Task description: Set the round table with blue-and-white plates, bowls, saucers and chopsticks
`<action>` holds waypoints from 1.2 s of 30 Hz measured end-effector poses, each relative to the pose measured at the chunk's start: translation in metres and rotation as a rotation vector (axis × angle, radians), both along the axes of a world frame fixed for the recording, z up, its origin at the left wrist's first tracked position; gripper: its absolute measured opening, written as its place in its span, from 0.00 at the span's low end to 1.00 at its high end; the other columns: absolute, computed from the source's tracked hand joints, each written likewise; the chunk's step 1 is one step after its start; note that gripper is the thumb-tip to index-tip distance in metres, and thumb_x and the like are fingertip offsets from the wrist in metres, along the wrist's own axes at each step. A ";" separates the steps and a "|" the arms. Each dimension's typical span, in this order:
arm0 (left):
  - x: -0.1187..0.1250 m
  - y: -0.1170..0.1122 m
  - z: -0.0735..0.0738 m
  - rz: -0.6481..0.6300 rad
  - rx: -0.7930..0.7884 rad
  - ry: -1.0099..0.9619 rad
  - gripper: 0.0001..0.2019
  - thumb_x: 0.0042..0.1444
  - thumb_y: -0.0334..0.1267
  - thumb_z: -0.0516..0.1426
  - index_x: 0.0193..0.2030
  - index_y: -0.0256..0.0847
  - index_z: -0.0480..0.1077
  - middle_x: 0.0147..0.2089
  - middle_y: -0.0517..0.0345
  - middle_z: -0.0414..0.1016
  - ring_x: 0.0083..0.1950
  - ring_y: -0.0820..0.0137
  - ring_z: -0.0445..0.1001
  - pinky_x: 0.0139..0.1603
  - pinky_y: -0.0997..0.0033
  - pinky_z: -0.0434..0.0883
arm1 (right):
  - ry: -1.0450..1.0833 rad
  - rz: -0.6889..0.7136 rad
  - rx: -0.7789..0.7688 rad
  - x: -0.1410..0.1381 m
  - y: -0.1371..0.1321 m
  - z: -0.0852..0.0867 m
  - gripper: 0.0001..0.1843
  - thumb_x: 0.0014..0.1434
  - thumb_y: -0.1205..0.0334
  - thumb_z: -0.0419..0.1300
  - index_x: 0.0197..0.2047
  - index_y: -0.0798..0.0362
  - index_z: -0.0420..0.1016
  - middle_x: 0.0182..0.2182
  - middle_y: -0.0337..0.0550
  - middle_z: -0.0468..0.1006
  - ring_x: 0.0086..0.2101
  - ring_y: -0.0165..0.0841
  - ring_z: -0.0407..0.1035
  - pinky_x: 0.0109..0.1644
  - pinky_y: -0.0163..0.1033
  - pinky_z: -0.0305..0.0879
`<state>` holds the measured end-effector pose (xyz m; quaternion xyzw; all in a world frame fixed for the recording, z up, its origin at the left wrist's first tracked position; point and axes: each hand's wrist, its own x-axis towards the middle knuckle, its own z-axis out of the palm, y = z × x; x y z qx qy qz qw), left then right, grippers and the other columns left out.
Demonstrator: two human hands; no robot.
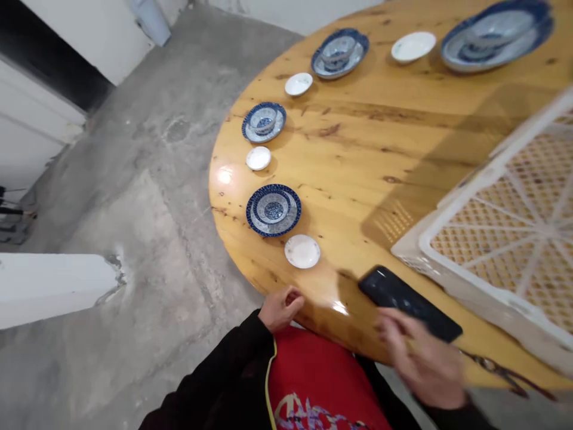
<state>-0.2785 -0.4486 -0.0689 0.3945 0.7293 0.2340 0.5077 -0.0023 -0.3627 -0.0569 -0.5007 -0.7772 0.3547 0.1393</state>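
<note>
My left hand rests at the near edge of the round wooden table with its fingers curled in and nothing visible in them. My right hand is blurred by motion and lies over the near end of a black phone on the table; its fingers seem loosely spread. A small white saucer sits just beyond my left hand, beside a blue-patterned plate with a bowl on it.
More blue plate-and-bowl sets and white saucers follow the table's rim. A white plastic crate stands at the right. Concrete floor lies to the left.
</note>
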 end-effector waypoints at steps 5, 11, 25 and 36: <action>-0.019 -0.045 0.003 0.173 -0.046 0.014 0.12 0.60 0.45 0.53 0.40 0.39 0.72 0.32 0.57 0.76 0.33 0.70 0.72 0.36 0.72 0.67 | 0.199 0.235 -0.098 -0.084 -0.046 -0.037 0.24 0.71 0.49 0.44 0.45 0.47 0.80 0.33 0.50 0.84 0.32 0.40 0.81 0.40 0.41 0.77; -0.064 -0.076 -0.008 0.219 0.033 -0.001 0.12 0.59 0.44 0.54 0.40 0.39 0.73 0.33 0.56 0.77 0.33 0.70 0.73 0.35 0.72 0.68 | 0.120 0.263 0.060 -0.136 -0.057 -0.054 0.22 0.70 0.50 0.45 0.46 0.46 0.80 0.40 0.49 0.85 0.36 0.42 0.82 0.39 0.43 0.78; -0.301 -0.172 -0.013 0.384 0.253 0.107 0.16 0.61 0.50 0.53 0.43 0.40 0.72 0.39 0.53 0.80 0.41 0.65 0.78 0.46 0.66 0.73 | -0.018 0.543 -0.005 -0.405 -0.147 -0.028 0.19 0.69 0.58 0.44 0.42 0.50 0.77 0.36 0.45 0.84 0.38 0.39 0.80 0.40 0.38 0.67; -0.441 -0.122 -0.025 0.406 0.257 0.058 0.23 0.60 0.58 0.53 0.46 0.39 0.73 0.43 0.49 0.80 0.45 0.62 0.79 0.51 0.63 0.75 | -0.140 0.686 0.000 -0.563 -0.092 -0.040 0.14 0.69 0.60 0.49 0.45 0.50 0.77 0.41 0.44 0.84 0.39 0.34 0.77 0.38 0.37 0.57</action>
